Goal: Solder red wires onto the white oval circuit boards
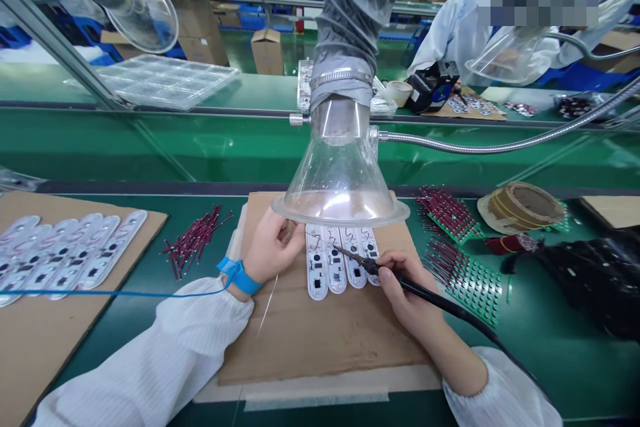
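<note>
My right hand [407, 283] grips a soldering iron [369, 265] like a pen. Its tip points left, over a row of several long white circuit boards [317, 273] with red wires near their upper ends. With fingers pinched, my left hand [275, 245] is at the upper left of this row, on a thin solder wire [269, 307] whose tail hangs below the palm. A blue wrist strap [240, 275] circles the left wrist. The boards lie on a cardboard sheet [320, 340], and a clear fume hood [343, 180] partly covers their upper ends.
More white boards [107, 253] lie on cardboard at the left, beside a pile of dark red wires [197, 240]. At right are green boards with wires [475, 287], a tape roll [520, 207] and a black bag [590, 273]. Across the bench stands a co-worker [450, 30].
</note>
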A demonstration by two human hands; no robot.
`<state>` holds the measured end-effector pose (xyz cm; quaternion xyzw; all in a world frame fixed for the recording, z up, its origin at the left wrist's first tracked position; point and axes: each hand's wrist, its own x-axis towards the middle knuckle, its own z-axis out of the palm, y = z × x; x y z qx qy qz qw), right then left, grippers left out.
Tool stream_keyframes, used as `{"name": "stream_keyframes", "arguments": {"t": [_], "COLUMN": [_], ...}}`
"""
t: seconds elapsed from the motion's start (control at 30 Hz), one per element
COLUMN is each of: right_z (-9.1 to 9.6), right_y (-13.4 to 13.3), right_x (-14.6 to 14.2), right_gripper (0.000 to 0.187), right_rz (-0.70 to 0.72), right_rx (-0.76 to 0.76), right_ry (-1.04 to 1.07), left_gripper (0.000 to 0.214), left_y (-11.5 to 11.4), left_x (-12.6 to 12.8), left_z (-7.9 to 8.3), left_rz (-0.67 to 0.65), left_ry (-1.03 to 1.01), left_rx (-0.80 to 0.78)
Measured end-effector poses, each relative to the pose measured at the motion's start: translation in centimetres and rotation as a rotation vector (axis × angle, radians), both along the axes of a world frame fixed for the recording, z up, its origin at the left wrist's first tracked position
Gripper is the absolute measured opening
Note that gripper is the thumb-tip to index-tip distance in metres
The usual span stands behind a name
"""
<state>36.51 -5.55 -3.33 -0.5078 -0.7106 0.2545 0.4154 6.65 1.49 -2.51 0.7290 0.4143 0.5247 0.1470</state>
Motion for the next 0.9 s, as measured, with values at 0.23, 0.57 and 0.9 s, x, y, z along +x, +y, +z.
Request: {"name": "stream_keyframes", "arguments": {"t": [0.23, 0.57, 0.9], "right_z": [0.2, 0.4, 0.4], "right_y": [0.1, 0.5, 0.2], "right_x": [-0.1, -0.6, -0.3], "right_gripper": [0.008, 0.009, 0.008], "right_rz": [0.044, 0.043, -0.006], "right_rx": [-0.085, -0.073, 0.039], "right_ry": [-0.015, 0.006, 0.139], "left_gripper": [0.006, 0.015, 0.017], "left_y": [-0.2, -1.2, -3.4], "left_x": [-0.2, -0.7, -3.0], "left_z": [-0.3, 1.4, 1.1], "left_rz": [-0.008, -0.013, -0.024], "left_ry": [0.030, 0.063, 0.100], "left_rx": [-0.068, 0.005, 0.132]}}
